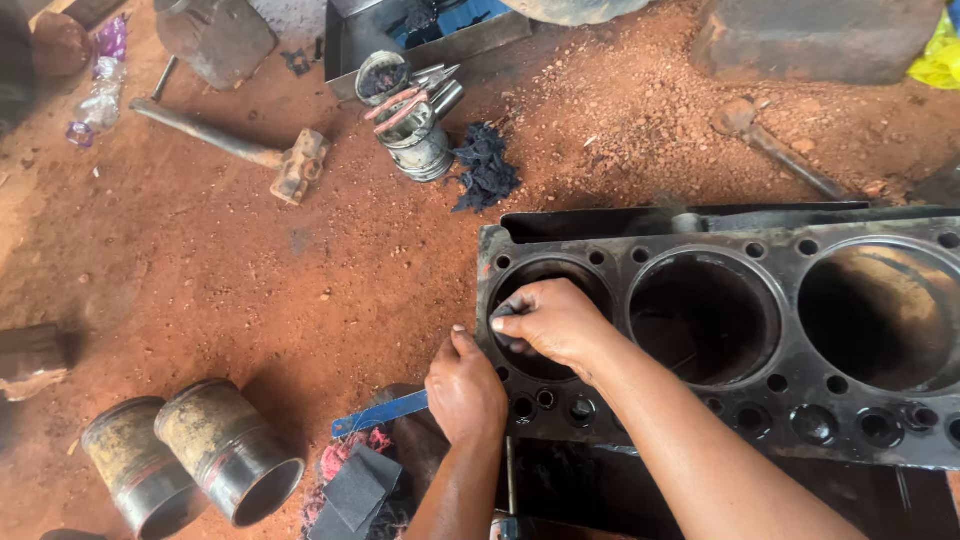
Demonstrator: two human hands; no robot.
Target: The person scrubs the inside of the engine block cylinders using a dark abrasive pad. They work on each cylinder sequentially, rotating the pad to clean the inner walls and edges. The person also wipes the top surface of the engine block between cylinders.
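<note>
Head view: right hand (552, 318) reaches into the left bore of the engine block (720, 340) on the red dirt floor, grip pinching something small; left hand (465, 388) rests clenched on the block's near-left edge. Two cylinder liners (190, 460) lie out, near left; all three visible bores look bare.

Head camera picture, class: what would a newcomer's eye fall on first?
The dark engine block at right, with big round holes, stands out. Both hands meet at its leftmost hole: right hand over the opening, left hand at the edge. Two rusty metal sleeves lie bottom left on red dirt.
</note>
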